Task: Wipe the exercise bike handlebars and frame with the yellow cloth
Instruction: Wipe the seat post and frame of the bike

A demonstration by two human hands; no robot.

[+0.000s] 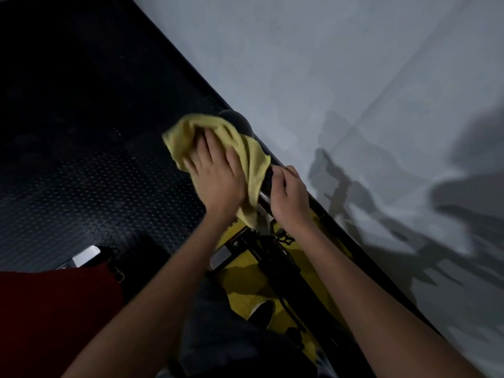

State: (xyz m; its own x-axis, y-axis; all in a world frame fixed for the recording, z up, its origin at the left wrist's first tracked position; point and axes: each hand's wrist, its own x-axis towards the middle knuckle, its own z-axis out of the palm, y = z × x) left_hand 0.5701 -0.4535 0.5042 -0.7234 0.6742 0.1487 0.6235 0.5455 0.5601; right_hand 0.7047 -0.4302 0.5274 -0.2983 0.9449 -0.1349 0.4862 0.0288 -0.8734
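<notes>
The yellow cloth (pixel 251 159) is draped over the black handlebar (pixel 237 122) of the exercise bike, whose rounded end sticks out past the cloth at the top. My left hand (pixel 215 173) presses flat on the cloth, fingers spread over it. My right hand (pixel 289 196) grips the handlebar tube just right of the cloth. Below the hands the bike's yellow frame (pixel 245 282) and black stem run toward me, partly hidden by my forearms.
A grey wall (pixel 354 77) stands close on the right, with shadows of the bike on it. Dark studded rubber flooring (pixel 81 173) fills the left. A silver pedal (pixel 84 256) and a red garment (pixel 54 309) lie at lower left.
</notes>
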